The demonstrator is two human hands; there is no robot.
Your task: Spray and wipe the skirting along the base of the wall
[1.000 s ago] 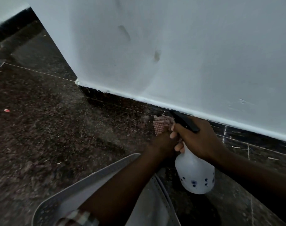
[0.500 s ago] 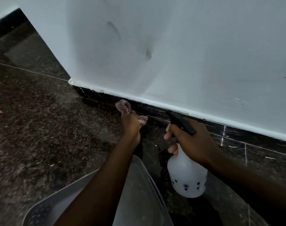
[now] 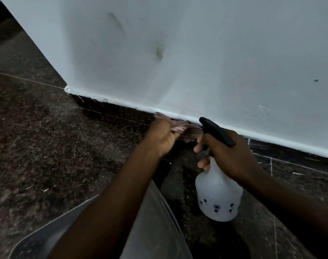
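A dark polished skirting point(image 3: 114, 111) runs along the foot of the white wall point(image 3: 196, 53). My left hand point(image 3: 164, 135) presses a red-checked cloth point(image 3: 185, 130) against the skirting, blurred by motion. Just to its right, my right hand point(image 3: 228, 154) grips the neck of a white spray bottle point(image 3: 218, 199) with blue flower marks and a black trigger head point(image 3: 215, 130). The nozzle points left toward the cloth.
Dark speckled stone floor point(image 3: 47, 146) spreads to the left, with small bits of debris on it. The wall ends at a corner point(image 3: 66, 88) on the left. My grey trouser leg point(image 3: 152, 230) fills the bottom middle. Smudges mark the wall above.
My left hand with the cloth swept left along the skirting, then back right next to the spray nozzle. My right hand and the bottle stayed nearly still.
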